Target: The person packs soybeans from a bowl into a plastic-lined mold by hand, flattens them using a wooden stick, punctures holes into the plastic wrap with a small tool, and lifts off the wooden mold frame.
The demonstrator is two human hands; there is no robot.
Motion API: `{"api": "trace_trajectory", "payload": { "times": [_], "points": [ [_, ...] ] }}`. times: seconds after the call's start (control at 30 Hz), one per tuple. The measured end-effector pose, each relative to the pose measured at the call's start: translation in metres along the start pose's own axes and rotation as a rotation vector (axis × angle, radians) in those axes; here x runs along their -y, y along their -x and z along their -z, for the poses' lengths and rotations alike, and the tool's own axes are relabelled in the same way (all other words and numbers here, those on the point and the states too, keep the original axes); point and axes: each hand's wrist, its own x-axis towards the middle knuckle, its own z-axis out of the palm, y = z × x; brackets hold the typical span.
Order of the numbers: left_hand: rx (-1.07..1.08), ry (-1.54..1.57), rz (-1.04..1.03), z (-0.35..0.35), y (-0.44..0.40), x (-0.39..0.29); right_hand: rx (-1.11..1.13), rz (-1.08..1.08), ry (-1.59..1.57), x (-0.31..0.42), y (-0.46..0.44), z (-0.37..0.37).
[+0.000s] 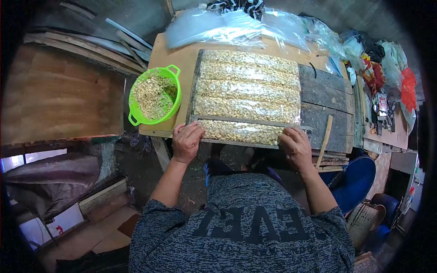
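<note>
A clear plastic sheet or bag lies on a dark board, filled with pale flakes or seeds in several long parallel rows. Across it, just above the row nearest my body, runs a narrow flat bar. My left hand is at the bar's left end, its fingers bent over it. At the right end my right hand is curled, with fingertips on the bar and the edge of the filled plastic. What lies beneath the fingers is partly hidden. The nearest row sits between both hands.
A lime-green basin of loose flakes stands at the table's left edge. Clear plastic sheets are piled at the back. Dark planks and a wooden stick lie to the right. A blue barrel is below right.
</note>
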Motion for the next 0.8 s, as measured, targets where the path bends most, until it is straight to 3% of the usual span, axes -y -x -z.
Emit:
{"api": "trace_trajectory", "payload": {
  "times": [0.2,0.57,0.8],
  "points": [
    [-0.013,0.053,0.098,-0.004,0.001,0.004,-0.025,-0.001,-0.071,0.015,-0.019,-0.007],
    [0.011,0.172,0.044,0.005,0.004,0.012,-0.025,0.027,-0.076,0.01,-0.008,-0.015],
    [-0.032,0.086,0.077,0.022,-0.01,-0.023,-0.024,0.05,-0.044,0.011,-0.002,-0.015]
  ]
}}
